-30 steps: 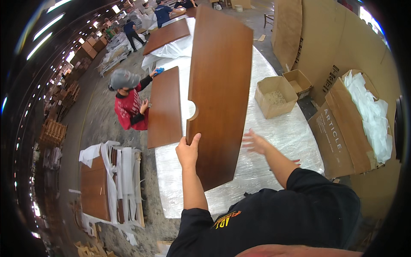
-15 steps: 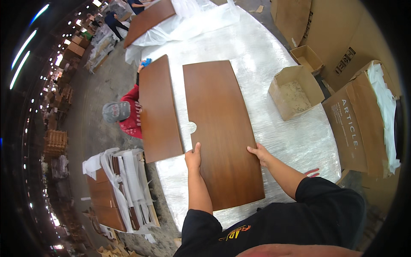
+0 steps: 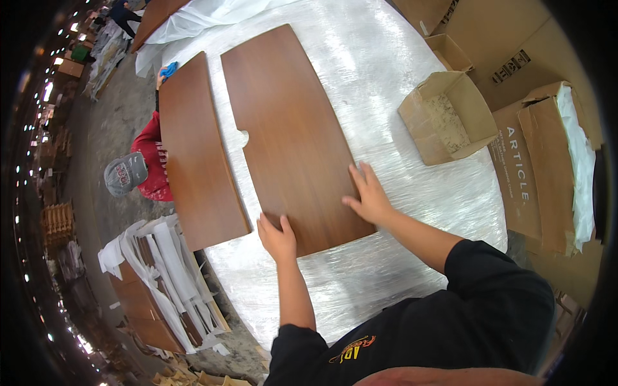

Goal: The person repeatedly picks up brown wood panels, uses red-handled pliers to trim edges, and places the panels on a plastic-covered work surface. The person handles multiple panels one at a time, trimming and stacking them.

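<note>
— What are the hands doing?
— Both lie open, no closed grip: left hand [image 3: 278,235] and right hand [image 3: 367,193] press flat on the near end of a brown wooden panel with a notched edge [image 3: 290,128].
— Where's the panel?
— Flat on the plastic-wrapped worktop [image 3: 399,83], just beside a second curved brown panel [image 3: 196,154]. An open cardboard box [image 3: 447,116] sits right.

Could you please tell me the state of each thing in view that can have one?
Wide wooden panel: lying flat on the wrapped table.
Narrow wooden panel: flat beside it, a gap between.
Left hand: open, on the wide panel's near edge.
Right hand: open, palm on that panel.
Small cardboard box: open, flaps up.
</note>
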`<action>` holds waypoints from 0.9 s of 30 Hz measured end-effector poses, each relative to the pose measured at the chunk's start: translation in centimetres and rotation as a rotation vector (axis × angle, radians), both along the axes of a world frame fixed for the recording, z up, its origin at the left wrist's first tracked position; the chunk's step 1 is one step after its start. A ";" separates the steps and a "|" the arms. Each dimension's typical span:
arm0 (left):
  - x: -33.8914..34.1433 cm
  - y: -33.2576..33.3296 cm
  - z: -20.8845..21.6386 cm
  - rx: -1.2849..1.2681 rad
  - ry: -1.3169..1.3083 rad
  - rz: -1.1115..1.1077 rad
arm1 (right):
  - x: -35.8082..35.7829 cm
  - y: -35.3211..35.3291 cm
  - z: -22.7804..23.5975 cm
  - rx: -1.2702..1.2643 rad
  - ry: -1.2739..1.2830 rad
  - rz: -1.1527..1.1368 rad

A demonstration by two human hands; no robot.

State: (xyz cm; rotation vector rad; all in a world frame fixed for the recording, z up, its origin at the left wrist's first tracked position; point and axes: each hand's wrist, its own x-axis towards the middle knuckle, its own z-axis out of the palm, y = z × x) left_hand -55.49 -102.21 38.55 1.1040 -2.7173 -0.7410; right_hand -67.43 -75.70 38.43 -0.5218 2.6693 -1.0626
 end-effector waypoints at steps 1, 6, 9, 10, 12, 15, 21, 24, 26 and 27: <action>1.5 0.7 -0.8 0.020 -0.066 0.048 | 1.0 0.1 -0.8 0.006 -0.013 0.019; 3.1 1.8 -4.5 -0.258 -0.016 0.020 | 1.9 -1.7 -5.1 0.069 0.067 0.008; 0.3 0.3 -4.6 -0.319 0.022 0.028 | -0.6 -3.7 -5.1 0.139 0.022 -0.003; -0.7 -0.3 -4.3 -0.333 0.039 0.023 | -1.6 -4.2 -4.6 0.130 0.091 0.000; -2.8 -1.0 -3.3 -0.322 0.030 0.036 | -3.5 -4.9 -3.2 0.222 0.096 0.006; -4.6 0.4 -1.2 -0.418 -0.123 0.033 | -6.4 -3.5 -1.0 0.297 -0.032 0.129; 1.7 11.9 1.4 -0.242 0.117 -0.310 | -3.2 10.1 3.1 0.024 -0.694 0.282; 11.8 20.0 -0.5 -0.205 -0.037 -0.357 | 7.1 22.7 4.0 -0.258 -1.165 0.124; 19.3 23.8 -2.4 -0.333 -0.130 -0.452 | 17.4 30.6 2.4 -0.325 -1.110 0.065; 22.3 24.9 -3.5 -0.376 -0.123 -0.496 | 22.4 35.1 1.1 -0.330 -1.147 -0.014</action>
